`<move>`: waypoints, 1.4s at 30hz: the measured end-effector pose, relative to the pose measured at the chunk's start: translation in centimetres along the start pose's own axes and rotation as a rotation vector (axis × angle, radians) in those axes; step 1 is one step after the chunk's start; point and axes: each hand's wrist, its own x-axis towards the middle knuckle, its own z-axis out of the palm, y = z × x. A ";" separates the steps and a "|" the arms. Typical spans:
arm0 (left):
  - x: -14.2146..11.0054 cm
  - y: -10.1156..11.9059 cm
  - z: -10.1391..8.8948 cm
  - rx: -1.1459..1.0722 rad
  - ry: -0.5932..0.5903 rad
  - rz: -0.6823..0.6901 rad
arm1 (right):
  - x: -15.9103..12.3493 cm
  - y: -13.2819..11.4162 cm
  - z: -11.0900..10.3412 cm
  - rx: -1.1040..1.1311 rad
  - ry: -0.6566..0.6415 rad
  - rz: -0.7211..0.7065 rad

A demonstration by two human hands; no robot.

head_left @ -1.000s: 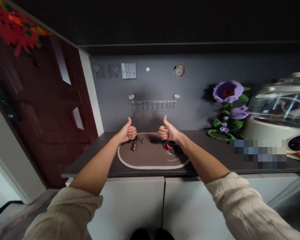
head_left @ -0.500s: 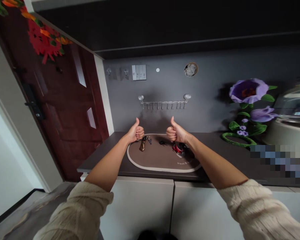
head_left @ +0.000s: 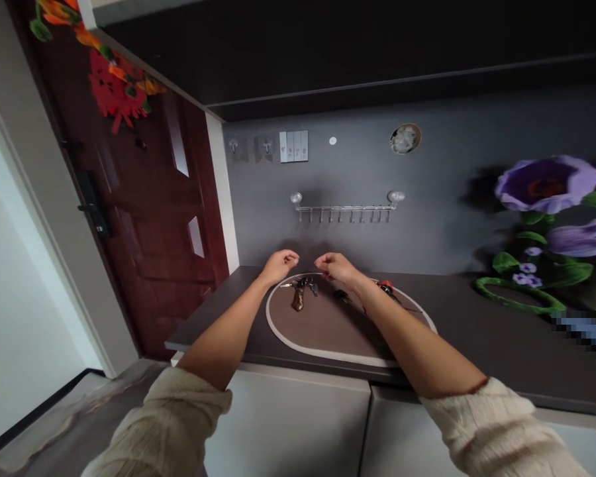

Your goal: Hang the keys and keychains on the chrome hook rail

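My left hand (head_left: 281,265) hovers above the back left edge of a brown oval mat (head_left: 328,328), fingers curled together with nothing visible in them. Facing it across a small gap is my right hand (head_left: 336,266), also closed and holding nothing I can see. Just below my left hand lies a bunch of keys (head_left: 313,289) with a brown fob (head_left: 298,299). A small black object (head_left: 341,295), too small to name, rests on the mat below my right hand. Partly hidden behind my right forearm is a red and black item (head_left: 386,287).
A rail with hooks (head_left: 347,209) is fixed to the grey wall, under a dark overhead cabinet (head_left: 357,53). Purple artificial flowers (head_left: 549,185) stand on the right of the counter (head_left: 457,331). At the left is a dark red door (head_left: 163,218).
Both hands have gone from thumbs-up fists to curled fingers with thumbs lowered, and sit closer together. The view has turned left, so the scene has shifted right.
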 end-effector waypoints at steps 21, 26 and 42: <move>-1.0 -1.2 0.2 0.363 -0.465 0.341 | 0.5 3.7 2.1 -0.602 -0.042 -0.254; -1.0 -1.2 0.4 0.405 -0.454 0.321 | 0.7 3.9 2.0 -0.636 -0.056 -0.266; -0.9 -1.3 0.7 0.075 -0.195 0.078 | 0.5 3.6 1.8 -0.593 -0.006 -0.263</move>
